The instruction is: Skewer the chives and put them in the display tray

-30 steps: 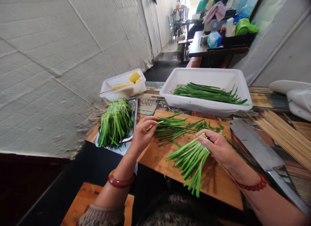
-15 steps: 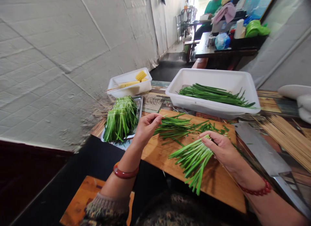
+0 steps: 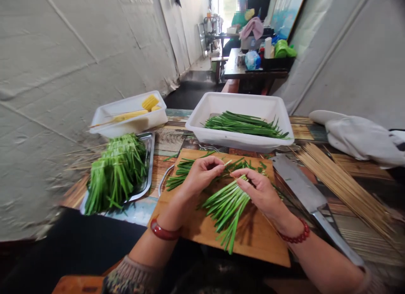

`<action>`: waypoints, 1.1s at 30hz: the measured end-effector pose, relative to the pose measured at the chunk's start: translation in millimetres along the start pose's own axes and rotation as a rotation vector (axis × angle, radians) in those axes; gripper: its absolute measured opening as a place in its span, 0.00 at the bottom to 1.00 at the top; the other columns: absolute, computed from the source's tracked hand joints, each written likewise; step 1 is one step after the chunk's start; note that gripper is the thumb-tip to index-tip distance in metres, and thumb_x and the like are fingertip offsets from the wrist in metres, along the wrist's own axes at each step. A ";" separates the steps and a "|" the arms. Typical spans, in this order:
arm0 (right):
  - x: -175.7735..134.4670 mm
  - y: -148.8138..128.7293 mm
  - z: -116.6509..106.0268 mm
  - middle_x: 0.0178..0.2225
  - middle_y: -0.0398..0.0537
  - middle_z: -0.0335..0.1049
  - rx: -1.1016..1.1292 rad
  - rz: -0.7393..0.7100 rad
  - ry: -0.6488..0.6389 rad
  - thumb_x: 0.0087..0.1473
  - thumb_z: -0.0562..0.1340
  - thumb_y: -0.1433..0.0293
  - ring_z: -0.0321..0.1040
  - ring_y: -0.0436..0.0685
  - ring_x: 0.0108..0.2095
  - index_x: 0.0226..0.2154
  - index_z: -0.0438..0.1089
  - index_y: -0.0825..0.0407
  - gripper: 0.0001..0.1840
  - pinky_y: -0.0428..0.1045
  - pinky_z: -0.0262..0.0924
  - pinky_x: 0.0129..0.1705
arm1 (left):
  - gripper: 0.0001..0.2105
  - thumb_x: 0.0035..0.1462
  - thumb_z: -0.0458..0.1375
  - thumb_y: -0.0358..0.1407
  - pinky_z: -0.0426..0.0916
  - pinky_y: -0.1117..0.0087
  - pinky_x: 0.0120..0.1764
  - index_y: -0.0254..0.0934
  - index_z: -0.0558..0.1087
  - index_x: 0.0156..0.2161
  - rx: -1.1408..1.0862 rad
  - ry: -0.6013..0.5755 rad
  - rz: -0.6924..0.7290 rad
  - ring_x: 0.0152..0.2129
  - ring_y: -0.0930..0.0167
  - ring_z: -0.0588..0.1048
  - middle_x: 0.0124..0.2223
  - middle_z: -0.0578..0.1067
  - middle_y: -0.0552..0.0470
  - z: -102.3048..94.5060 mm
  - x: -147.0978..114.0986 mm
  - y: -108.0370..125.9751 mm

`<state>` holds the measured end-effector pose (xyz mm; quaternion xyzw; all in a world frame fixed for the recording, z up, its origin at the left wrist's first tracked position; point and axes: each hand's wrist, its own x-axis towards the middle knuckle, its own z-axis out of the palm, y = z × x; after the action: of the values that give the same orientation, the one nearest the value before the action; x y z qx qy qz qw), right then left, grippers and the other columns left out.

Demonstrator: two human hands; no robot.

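Note:
My left hand (image 3: 204, 173) is closed in a pinch on a garlic chive, whose pale end (image 3: 227, 163) pokes out past the fingertips toward the skewer tip. My right hand (image 3: 259, 192) grips a skewer of garlic chives (image 3: 226, 209); the green leaves fan down and the pale ends sit by the thumb. Most of the skewer is hidden by fingers and leaves. Beneath both hands lies a wooden cutting board (image 3: 265, 245), with loose chives (image 3: 182, 171) and cut bits at its far side. Finished-looking chive skewers (image 3: 117, 169) are heaped on a metal tray (image 3: 149, 171) to the left.
Behind the board, a white tub (image 3: 240, 138) contains more chives. Another white tub (image 3: 133, 126) holds yellow skewered food. A cleaver (image 3: 299, 184) lies right of the board, beside bamboo skewers (image 3: 344, 192) and a pale cloth (image 3: 360, 138). One person (image 3: 239, 20) sits far back.
My left hand has moved from the loose chives toward the skewer tip, with a chive pinched in it. My right hand keeps the skewer. The whole view has turned to the right.

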<state>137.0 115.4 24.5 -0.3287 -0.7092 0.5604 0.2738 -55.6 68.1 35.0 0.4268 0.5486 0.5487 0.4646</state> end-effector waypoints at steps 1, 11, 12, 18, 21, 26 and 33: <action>1.3 -0.1 -0.5 0.35 0.45 0.75 -0.007 -0.010 0.012 0.58 0.61 0.63 0.69 0.53 0.33 0.42 0.75 0.51 0.13 0.47 0.62 0.37 | 0.14 0.48 0.67 0.43 0.59 0.75 0.27 0.33 0.75 0.29 -0.019 -0.014 -0.016 0.22 0.77 0.66 0.24 0.71 0.56 1.2 0.5 -1.0; 6.2 0.2 1.5 0.41 0.48 0.79 -0.031 -0.040 0.036 0.58 0.61 0.65 0.75 0.57 0.41 0.42 0.77 0.50 0.12 0.51 0.66 0.46 | 0.12 0.51 0.66 0.42 0.60 0.76 0.26 0.33 0.76 0.32 -0.062 -0.066 -0.049 0.21 0.77 0.67 0.26 0.72 0.55 3.4 -5.0 -12.6; 6.2 0.4 2.0 0.41 0.48 0.79 -0.033 -0.041 0.034 0.58 0.60 0.65 0.75 0.57 0.42 0.42 0.77 0.50 0.12 0.51 0.66 0.46 | 0.12 0.51 0.66 0.42 0.60 0.76 0.26 0.33 0.76 0.32 -0.053 -0.054 -0.044 0.21 0.77 0.67 0.26 0.73 0.55 3.7 -5.5 -12.0; 5.7 -0.4 3.4 0.44 0.49 0.79 -0.038 -0.041 0.021 0.59 0.60 0.66 0.74 0.57 0.44 0.45 0.76 0.51 0.14 0.52 0.66 0.49 | 0.11 0.51 0.65 0.41 0.59 0.76 0.24 0.33 0.77 0.32 -0.018 -0.013 -0.035 0.20 0.77 0.67 0.24 0.72 0.55 3.2 -8.6 -9.3; 5.4 -1.7 3.7 0.46 0.49 0.79 -0.044 -0.039 0.029 0.59 0.60 0.66 0.74 0.58 0.46 0.46 0.76 0.51 0.14 0.52 0.66 0.50 | 0.12 0.51 0.65 0.42 0.59 0.76 0.23 0.33 0.77 0.33 -0.020 -0.001 -0.044 0.20 0.77 0.67 0.24 0.72 0.55 2.5 -8.9 -10.1; 4.9 -3.0 3.4 0.46 0.50 0.79 -0.053 -0.045 0.023 0.59 0.59 0.67 0.74 0.58 0.45 0.46 0.76 0.50 0.15 0.53 0.67 0.49 | 0.14 0.50 0.65 0.44 0.57 0.76 0.21 0.33 0.77 0.33 -0.034 0.006 -0.079 0.18 0.78 0.65 0.24 0.72 0.55 1.7 -8.2 -11.8; 4.7 -4.7 3.6 0.46 0.49 0.79 -0.057 -0.037 0.030 0.58 0.60 0.67 0.74 0.59 0.46 0.45 0.77 0.50 0.15 0.53 0.66 0.50 | 0.12 0.52 0.64 0.42 0.58 0.76 0.22 0.33 0.78 0.33 0.035 0.017 -0.008 0.19 0.77 0.65 0.25 0.72 0.55 2.5 -8.0 -13.2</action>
<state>130.6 116.1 28.4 -0.3315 -0.7266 0.5299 0.2853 -51.0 60.4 22.2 0.4280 0.5638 0.5407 0.4545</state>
